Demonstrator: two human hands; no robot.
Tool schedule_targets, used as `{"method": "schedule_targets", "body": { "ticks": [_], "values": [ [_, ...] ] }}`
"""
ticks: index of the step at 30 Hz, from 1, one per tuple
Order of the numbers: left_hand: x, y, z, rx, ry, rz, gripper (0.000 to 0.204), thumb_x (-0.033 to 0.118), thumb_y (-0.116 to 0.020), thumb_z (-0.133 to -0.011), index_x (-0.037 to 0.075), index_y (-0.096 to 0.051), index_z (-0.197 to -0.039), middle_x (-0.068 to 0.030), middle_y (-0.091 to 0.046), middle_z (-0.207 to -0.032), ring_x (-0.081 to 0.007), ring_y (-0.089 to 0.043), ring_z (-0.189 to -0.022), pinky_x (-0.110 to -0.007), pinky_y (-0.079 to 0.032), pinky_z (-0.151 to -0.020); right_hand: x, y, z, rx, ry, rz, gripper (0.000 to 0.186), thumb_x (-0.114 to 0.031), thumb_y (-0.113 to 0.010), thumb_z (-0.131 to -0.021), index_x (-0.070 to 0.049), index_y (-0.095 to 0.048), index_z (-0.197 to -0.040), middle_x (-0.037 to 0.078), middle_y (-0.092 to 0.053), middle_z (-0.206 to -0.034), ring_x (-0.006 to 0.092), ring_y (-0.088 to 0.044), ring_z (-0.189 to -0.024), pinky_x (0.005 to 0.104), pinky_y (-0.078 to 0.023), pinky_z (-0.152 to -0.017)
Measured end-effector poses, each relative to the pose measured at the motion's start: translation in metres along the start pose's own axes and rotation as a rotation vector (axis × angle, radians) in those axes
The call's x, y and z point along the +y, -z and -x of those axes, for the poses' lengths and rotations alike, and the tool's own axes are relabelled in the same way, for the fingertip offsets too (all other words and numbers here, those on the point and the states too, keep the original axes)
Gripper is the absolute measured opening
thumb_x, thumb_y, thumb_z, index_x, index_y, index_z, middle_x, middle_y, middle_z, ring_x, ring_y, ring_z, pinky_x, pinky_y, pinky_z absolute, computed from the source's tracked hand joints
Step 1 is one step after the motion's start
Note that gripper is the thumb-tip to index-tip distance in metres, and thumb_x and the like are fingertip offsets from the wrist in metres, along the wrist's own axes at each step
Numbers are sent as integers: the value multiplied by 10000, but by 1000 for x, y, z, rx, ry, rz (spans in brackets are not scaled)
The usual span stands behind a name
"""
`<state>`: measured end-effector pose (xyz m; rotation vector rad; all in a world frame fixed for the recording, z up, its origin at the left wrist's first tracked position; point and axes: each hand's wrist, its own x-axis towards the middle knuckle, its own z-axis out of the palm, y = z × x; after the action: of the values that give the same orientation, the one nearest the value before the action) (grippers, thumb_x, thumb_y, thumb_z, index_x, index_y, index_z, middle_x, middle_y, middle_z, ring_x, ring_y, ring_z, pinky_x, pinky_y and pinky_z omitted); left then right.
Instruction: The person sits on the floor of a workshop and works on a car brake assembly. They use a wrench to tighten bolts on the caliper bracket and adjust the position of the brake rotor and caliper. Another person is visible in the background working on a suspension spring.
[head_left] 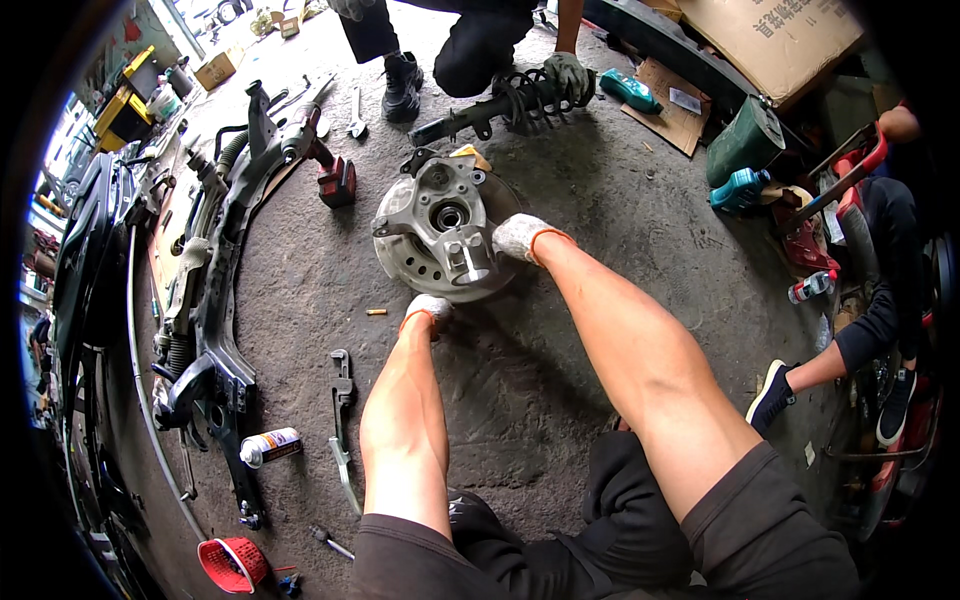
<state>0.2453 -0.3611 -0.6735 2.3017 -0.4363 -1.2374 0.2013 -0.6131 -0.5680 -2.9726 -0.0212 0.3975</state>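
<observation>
On the floor ahead of me is a metal steering knuckle [440, 195] mounted on a brake disc [405, 255] with holes. My left hand [430, 312], in a pale glove with an orange cuff, grips the disc's near-left edge, its fingers partly hidden. My right hand [518, 238], gloved alike, grips the assembly's right edge. Just beyond, a co-worker's gloved hand [566, 78] holds a black strut with a coil spring [500, 105]. A red-and-black cordless tool [336, 182] lies left of the disc, with a wrench [356, 118] farther back.
A long metal subframe [215, 300] lines the left, near a spray can [270, 445], loose tools [341, 385] and a red basket [228, 560]. Cardboard [665, 110], green jugs [745, 140] and a seated person's leg [845, 355] are at right. A crouching co-worker [470, 50] occupies the top.
</observation>
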Motion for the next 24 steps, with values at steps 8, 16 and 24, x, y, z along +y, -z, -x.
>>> {"method": "schedule_targets", "body": {
  "ticks": [8,16,24],
  "values": [
    [13,5,19,4,25,-17,440,396,-546,-884,94,-646,-1188,-88,-688,-1105,-214,-625,-885,-373,-484,-792,1,-5,-3,6,-23,1,233,-127,-489,-875,-79,-716,-893,130,-713,-903,295,-702,-811,416,-535,-665],
    [-47,4,-30,-6,-62,-108,474,438,-521,-901,125,-622,-1243,-75,-659,-1191,-198,-620,-975,-346,-475,-842,-15,7,-6,24,-8,-47,230,-119,-490,-873,-77,-715,-894,128,-712,-897,293,-704,-810,417,-534,-651],
    [7,7,15,29,-142,-355,433,407,-545,-880,121,-659,-1184,-73,-687,-1122,-216,-638,-922,-356,-489,-806,-2,2,1,5,-1,-2,238,-133,-483,-879,-70,-712,-895,142,-710,-923,311,-700,-827,424,-533,-674]
  ]
}}
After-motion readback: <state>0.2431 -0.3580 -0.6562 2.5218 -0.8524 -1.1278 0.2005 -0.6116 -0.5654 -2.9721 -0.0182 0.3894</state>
